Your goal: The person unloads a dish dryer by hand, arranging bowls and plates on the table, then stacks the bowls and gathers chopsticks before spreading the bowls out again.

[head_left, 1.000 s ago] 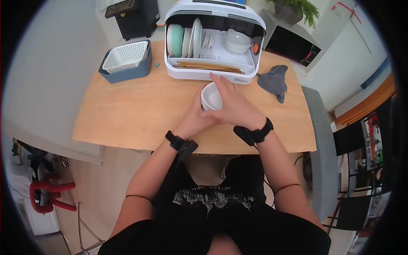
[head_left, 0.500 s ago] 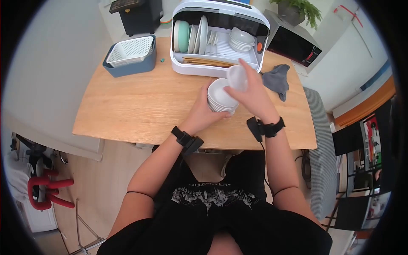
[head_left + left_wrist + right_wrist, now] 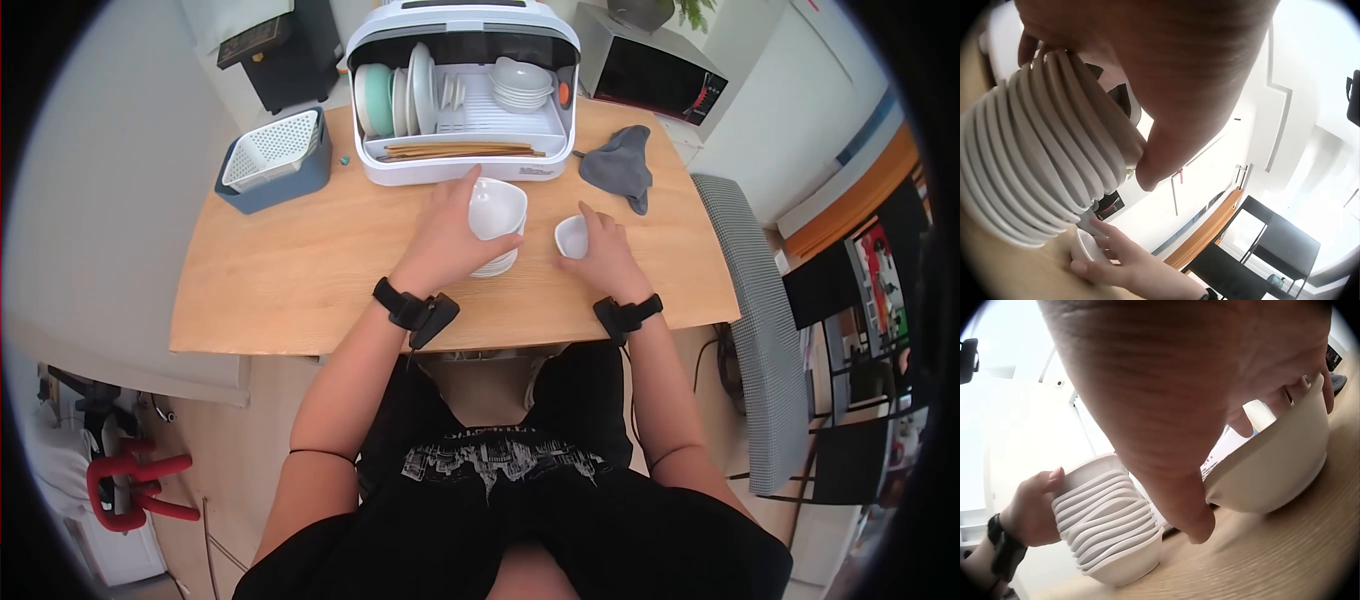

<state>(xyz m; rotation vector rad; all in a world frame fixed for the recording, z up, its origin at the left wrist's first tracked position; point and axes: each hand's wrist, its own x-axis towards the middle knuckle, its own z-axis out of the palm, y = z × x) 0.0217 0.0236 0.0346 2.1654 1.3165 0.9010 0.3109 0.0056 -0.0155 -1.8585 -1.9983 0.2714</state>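
Observation:
A tall stack of nested white bowls (image 3: 497, 208) stands slightly tilted near the middle of the wooden table. My left hand (image 3: 440, 235) grips the upper part of this stack, thumb on the near side and fingers round the far side. To its right, my right hand (image 3: 608, 258) holds a single white bowl (image 3: 571, 238) by the rim, thumb at the near edge and fingers across the far edge. In the right wrist view that bowl (image 3: 1272, 462) is upright with its base right at the tabletop. The stack (image 3: 1113, 519) appears there with several rims packed closely.
Behind the stack is an open white dish cabinet (image 3: 470, 172) with plates, bowls and chopsticks. A blue basin (image 3: 270, 195) with a white basket (image 3: 272, 150) sits at left. A grey cloth (image 3: 618, 165) lies at right, before a microwave (image 3: 655, 85).
The right hand has lifted one bowl off the stack and carried it right and down to the table. The left hand keeps its grip on the stack. The head view has shifted slightly.

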